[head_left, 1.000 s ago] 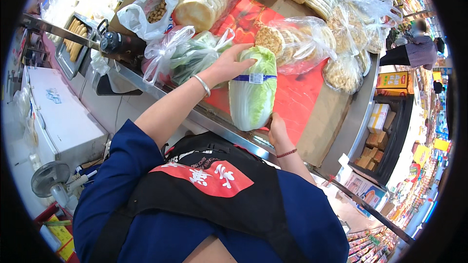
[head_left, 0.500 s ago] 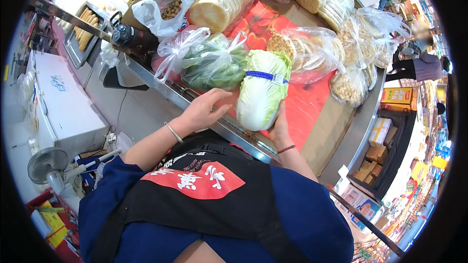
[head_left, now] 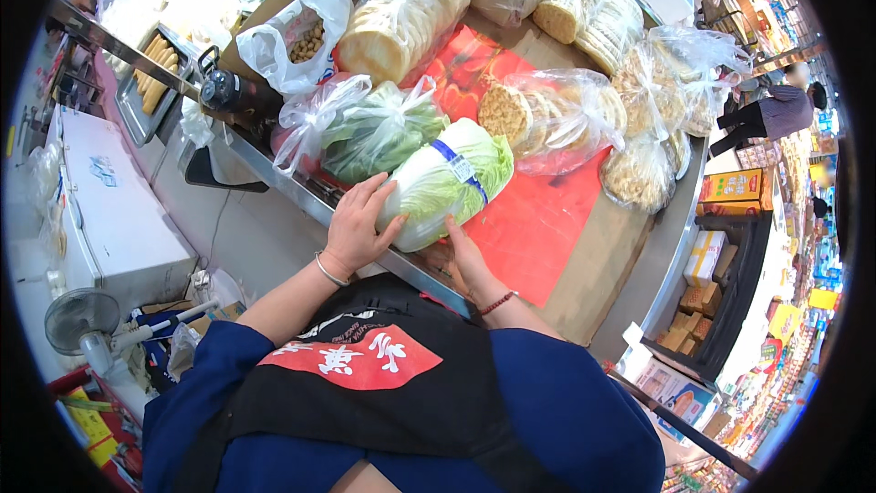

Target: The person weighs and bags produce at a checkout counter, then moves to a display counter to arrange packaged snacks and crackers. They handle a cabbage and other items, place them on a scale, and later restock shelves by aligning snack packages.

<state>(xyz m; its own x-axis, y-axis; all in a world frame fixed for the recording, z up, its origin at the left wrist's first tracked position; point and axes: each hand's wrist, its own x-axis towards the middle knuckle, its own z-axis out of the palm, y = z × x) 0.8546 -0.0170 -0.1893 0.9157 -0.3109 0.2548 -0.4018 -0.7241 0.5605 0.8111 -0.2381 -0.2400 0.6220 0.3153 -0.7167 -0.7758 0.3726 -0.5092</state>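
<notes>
A napa cabbage (head_left: 422, 205), pale green with a white base and a blue band carrying a white label, lies tilted with its leafy end toward the far right. My left hand (head_left: 359, 230) curves round its white base from the left. On the near right side, the fingers of my right hand (head_left: 467, 257) press against it, so both hands hold it between them. Just beyond it, a clear knotted bag of green vegetables (head_left: 379, 135) touches or nearly touches the cabbage; I cannot tell which. The undersides of both hands are hidden.
Bagged flatbreads (head_left: 401, 27) stand at the back, with more bagged flatbreads (head_left: 557, 114) to the right. A dark bottle (head_left: 239, 96) and a white bag of nuts (head_left: 306, 41) sit at the left. The metal counter edge (head_left: 301, 205) runs before me. A fan (head_left: 82, 321) stands lower left.
The cabbage has moved left and rolled, its leafy end swinging right. My left hand, apart from it before, now touches its base; my right hand has shifted left with it.
</notes>
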